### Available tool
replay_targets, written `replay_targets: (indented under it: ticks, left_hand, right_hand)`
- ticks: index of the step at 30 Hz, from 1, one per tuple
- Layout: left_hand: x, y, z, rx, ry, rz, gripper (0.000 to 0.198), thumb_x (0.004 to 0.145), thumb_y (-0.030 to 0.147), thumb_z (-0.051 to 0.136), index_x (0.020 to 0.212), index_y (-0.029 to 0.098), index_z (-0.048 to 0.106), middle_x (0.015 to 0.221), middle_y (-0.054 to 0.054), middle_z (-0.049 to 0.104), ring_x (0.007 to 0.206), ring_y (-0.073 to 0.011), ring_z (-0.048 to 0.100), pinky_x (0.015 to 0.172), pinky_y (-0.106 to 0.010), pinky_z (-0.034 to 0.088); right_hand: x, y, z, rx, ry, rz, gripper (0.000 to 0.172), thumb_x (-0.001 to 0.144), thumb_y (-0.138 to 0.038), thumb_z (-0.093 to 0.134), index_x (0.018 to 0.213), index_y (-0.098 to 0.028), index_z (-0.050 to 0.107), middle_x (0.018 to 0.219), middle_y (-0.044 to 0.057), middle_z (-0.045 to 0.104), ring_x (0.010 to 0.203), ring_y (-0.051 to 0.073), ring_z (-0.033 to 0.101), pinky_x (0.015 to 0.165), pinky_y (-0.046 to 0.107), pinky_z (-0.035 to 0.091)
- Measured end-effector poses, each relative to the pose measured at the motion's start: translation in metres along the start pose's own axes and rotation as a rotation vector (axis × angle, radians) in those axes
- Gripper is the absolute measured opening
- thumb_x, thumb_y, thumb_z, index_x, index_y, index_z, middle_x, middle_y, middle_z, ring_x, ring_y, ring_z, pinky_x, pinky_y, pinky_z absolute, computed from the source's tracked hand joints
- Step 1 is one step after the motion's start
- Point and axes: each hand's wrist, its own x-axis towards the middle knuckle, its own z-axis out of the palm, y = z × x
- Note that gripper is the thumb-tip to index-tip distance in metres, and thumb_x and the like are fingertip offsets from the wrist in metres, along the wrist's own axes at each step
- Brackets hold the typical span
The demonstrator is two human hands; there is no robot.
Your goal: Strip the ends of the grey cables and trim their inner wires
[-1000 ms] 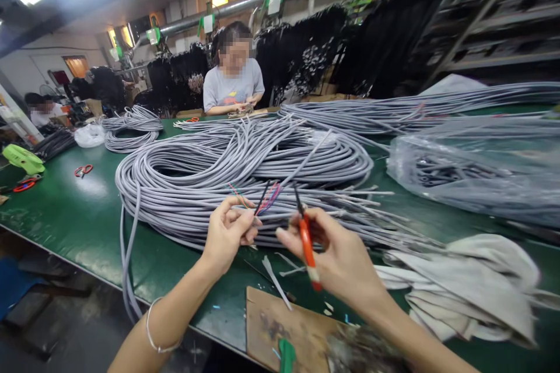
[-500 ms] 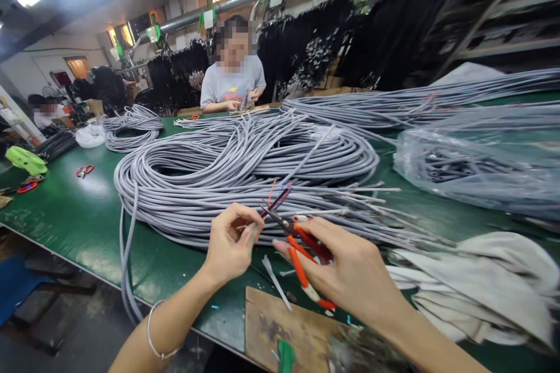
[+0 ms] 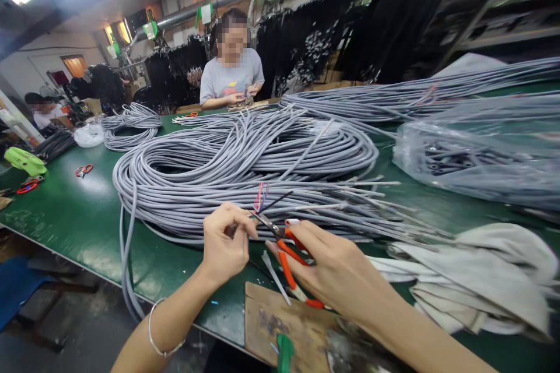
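L hand [image 3: 225,242] grip clamped on thin col. wires [image 3: 261,197]; R hand [image 3: 328,259] grip closed round orange-hdl scissors [image 3: 286,267], blades at wires. Grey cables [image 3: 184,210] just behind, on tabletop [image 3: 87,227].

Over the worktop's [image 3: 94,210] near edge, the left hand [image 3: 225,242] pinches thin coloured wires [image 3: 261,193]; the right hand [image 3: 332,265] grips orange-handled scissors [image 3: 286,268], their blades at the wires. Behind the hands, a pile of grey cables [image 3: 184,201] fills the middle. A brown board [image 3: 269,320] lies at the near edge, a pale cloth [image 3: 485,274] to its right. A clear plastic bag [image 3: 481,169] rests toward the right edge. A person [image 3: 231,81] in a grey shirt sits at the far edge.
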Motion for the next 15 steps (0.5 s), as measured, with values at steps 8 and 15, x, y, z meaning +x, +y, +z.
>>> replay_targets:
  ticks: [8,15]
  left_hand:
    - [0.003,0.004,0.001,-0.194,-0.116,-0.182,0.03,0.072,0.028,0.065,0.052,0.017,0.045,0.053,0.003,0.045,0.048,-0.0079,0.045,0.05,-0.022,0.039]
    - [0.015,0.01,-0.008,-0.29,-0.152,-0.392,0.038,0.06,0.041,0.077,0.072,0.017,0.05,0.051,0.005,0.052,0.042,-0.0066,0.047,0.04,-0.017,0.033]
  right_hand:
    - [-0.007,0.006,0.001,-0.06,0.031,-0.039,0.021,0.085,-0.02,0.039,0.066,-0.021,0.047,0.054,0.0,0.05,0.043,0.012,0.047,0.044,0.024,0.035]
    - [0.01,0.008,-0.022,0.284,0.061,0.299,0.044,0.083,-0.05,0.048,0.05,-0.022,0.042,0.044,-0.003,0.044,0.039,0.009,0.037,0.042,0.024,0.03]
